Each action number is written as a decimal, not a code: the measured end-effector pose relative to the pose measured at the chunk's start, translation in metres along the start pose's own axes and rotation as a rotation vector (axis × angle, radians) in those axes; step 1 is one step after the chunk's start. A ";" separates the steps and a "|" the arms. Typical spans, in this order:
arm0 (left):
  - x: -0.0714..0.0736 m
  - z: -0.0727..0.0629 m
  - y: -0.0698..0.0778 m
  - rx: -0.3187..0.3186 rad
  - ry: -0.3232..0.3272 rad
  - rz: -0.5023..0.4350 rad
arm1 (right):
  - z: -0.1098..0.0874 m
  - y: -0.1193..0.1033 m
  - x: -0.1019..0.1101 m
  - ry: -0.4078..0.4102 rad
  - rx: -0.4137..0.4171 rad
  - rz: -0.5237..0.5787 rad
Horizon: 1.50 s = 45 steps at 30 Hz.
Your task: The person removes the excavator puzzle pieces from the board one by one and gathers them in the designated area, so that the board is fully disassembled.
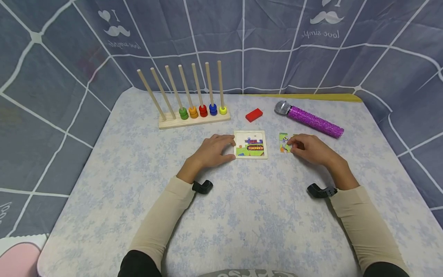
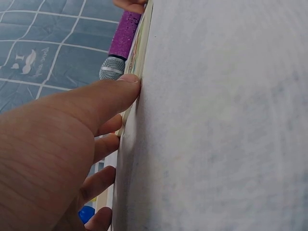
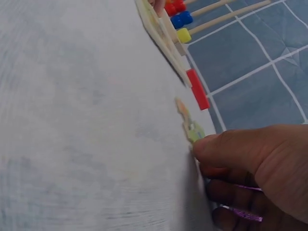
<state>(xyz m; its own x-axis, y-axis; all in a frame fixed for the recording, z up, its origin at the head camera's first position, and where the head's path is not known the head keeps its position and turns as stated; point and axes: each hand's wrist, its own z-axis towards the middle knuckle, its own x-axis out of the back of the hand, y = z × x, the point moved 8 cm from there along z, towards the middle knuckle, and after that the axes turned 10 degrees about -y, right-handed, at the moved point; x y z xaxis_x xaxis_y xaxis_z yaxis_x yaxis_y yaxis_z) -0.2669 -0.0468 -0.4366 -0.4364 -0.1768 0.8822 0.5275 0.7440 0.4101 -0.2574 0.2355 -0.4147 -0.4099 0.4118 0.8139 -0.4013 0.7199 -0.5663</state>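
Observation:
In the head view a square puzzle board [image 1: 250,157] with a pale wooden frame lies mid-table, its picture showing a colourful vehicle on green. My left hand [image 1: 217,151] rests at the board's left edge, thumb and fingers spread; the left wrist view shows the thumb [image 2: 126,82] right at the rim. To the right of the board lie small green puzzle pieces [image 1: 283,141]. My right hand [image 1: 311,149] bends over them, thumb and index finger pinching at a piece. The right wrist view shows that thumb on the edge of a puzzle piece [image 3: 195,131]; the palm hides other pieces.
Behind the board stands a wooden peg rack [image 1: 195,121] with coloured beads on several of its rods. A red block [image 1: 254,115] lies behind the board, and a glittery purple microphone [image 1: 313,121] at the back right. A grey patterned curtain [image 1: 221,34] rises beyond the table.

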 end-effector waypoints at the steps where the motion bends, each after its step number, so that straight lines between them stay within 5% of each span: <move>1: 0.000 0.001 0.000 0.002 -0.003 0.001 | 0.000 0.001 0.000 -0.011 -0.009 0.009; 10: -0.001 0.004 0.001 -0.005 -0.013 0.004 | 0.009 -0.020 -0.002 -0.035 0.021 0.018; 20: -0.003 0.005 0.002 -0.019 -0.006 -0.005 | 0.075 -0.073 -0.024 -0.149 0.080 -0.107; 28: -0.007 0.007 0.006 -0.029 -0.023 -0.008 | 0.096 -0.073 -0.041 -0.193 -0.102 -0.215; 45: -0.001 0.002 0.003 -0.020 -0.009 0.000 | 0.104 -0.072 -0.046 -0.164 -0.107 -0.136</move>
<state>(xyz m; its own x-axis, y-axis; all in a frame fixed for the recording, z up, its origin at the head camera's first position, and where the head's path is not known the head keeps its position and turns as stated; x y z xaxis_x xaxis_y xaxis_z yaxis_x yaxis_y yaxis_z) -0.2661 -0.0430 -0.4370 -0.4431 -0.1706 0.8801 0.5418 0.7312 0.4145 -0.2945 0.1065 -0.4246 -0.4894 0.2168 0.8447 -0.3762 0.8213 -0.4288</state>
